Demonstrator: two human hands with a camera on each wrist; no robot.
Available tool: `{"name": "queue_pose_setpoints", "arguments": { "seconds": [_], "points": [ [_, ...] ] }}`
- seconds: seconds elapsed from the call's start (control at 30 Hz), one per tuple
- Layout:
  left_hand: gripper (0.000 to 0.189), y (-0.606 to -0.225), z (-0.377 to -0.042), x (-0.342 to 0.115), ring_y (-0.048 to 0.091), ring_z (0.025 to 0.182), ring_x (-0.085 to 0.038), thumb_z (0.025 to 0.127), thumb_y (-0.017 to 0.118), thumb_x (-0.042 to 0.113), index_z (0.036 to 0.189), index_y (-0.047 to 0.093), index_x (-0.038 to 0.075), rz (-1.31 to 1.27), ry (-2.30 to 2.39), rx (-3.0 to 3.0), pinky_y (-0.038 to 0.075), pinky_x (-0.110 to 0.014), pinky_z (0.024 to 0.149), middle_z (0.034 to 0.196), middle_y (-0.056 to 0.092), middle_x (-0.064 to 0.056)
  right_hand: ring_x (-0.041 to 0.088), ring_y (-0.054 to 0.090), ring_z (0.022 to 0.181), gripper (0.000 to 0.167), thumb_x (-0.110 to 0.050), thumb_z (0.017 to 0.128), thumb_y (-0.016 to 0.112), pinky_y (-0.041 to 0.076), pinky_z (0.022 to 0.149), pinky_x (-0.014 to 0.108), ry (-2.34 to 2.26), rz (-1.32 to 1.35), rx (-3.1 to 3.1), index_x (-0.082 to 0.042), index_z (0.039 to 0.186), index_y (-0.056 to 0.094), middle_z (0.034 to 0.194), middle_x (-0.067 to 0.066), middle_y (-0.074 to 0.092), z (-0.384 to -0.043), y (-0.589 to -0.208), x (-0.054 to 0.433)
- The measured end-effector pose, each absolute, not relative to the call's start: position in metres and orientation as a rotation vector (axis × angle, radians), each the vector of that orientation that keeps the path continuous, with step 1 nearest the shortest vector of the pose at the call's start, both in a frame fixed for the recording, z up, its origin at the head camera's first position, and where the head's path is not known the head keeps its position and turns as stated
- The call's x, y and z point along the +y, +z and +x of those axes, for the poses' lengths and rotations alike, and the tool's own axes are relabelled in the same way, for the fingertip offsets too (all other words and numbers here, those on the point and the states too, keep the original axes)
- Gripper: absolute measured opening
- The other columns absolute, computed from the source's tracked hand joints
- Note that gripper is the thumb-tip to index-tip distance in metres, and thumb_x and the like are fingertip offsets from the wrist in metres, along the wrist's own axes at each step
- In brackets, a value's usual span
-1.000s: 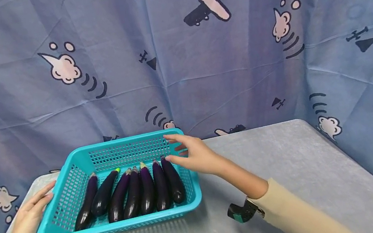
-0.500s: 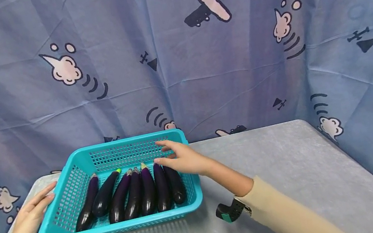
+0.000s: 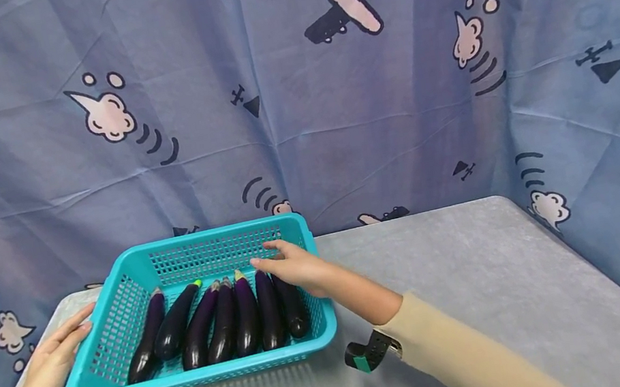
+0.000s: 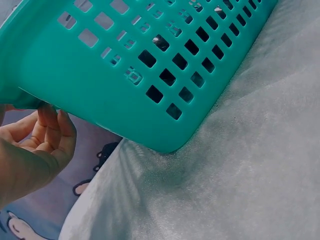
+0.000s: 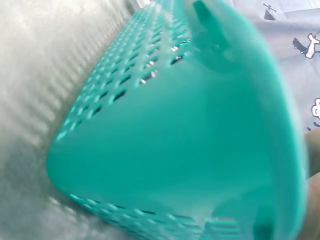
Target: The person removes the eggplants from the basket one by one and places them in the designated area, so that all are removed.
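The left hand (image 3: pixel 49 367) gripped the left rim of the perforated turquoise plastic basket (image 3: pixel 205 377); the right hand (image 3: pixel 295 269), thumb and forefinger spread, hung over the stem ends of the rightmost glossy dark-purple eggplants (image 3: pixel 291 307) inside, contact unclear. Wrapping a thick middle seemed surest, the basket braced against the mottled grey tabletop (image 3: pixel 421 257).

Head pic brt; R-wrist blurry.
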State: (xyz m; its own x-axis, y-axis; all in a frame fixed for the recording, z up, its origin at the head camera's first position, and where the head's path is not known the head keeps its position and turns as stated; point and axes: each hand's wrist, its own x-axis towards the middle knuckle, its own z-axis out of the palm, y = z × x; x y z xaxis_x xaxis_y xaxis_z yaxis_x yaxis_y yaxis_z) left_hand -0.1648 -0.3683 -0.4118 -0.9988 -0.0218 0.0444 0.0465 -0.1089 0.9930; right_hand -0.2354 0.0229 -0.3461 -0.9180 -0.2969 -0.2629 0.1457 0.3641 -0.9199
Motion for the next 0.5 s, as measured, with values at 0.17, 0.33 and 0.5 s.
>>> {"name": "queue_pose_setpoints", "arguments": {
  "seconds": [0.17, 0.33, 0.5],
  "points": [
    [0.042, -0.412, -0.165, -0.368, 0.07, 0.092, -0.001, 0.113, 0.048, 0.013, 0.12, 0.075, 0.045, -0.034, -2.306, -2.065, 0.06, -0.023, 0.071, 0.114, 0.069, 0.027, 0.04, 0.034, 0.154, 0.064, -0.033, 0.109, 0.062, 0.03, 0.124, 0.061, -1.614, -0.005, 2.221, -0.008, 0.163, 0.037, 0.168, 0.02, 0.033, -0.237, -0.352, 0.014],
    [0.042, -0.411, -0.164, -0.367, 0.07, 0.092, -0.001, 0.113, 0.048, 0.013, 0.119, 0.075, 0.045, -0.031, -2.309, -2.065, 0.06, -0.023, 0.071, 0.113, 0.069, 0.027, 0.041, 0.035, 0.154, 0.063, -0.033, 0.109, 0.062, 0.03, 0.124, 0.061, -1.623, 0.058, 2.198, -0.007, 0.162, 0.039, 0.167, 0.02, 0.034, -0.24, -0.356, 0.01],
    [0.041, -0.411, -0.164, -0.367, 0.07, 0.092, -0.001, 0.113, 0.049, 0.014, 0.118, 0.074, 0.046, -0.009, -2.307, -2.066, 0.061, -0.024, 0.07, 0.112, 0.07, 0.027, 0.041, 0.033, 0.155, 0.061, -0.034, 0.11, 0.059, 0.028, 0.125, 0.062, -1.588, 0.093, 2.193, -0.007, 0.161, 0.04, 0.166, 0.021, 0.035, -0.243, -0.358, 0.006]
  ]
}}
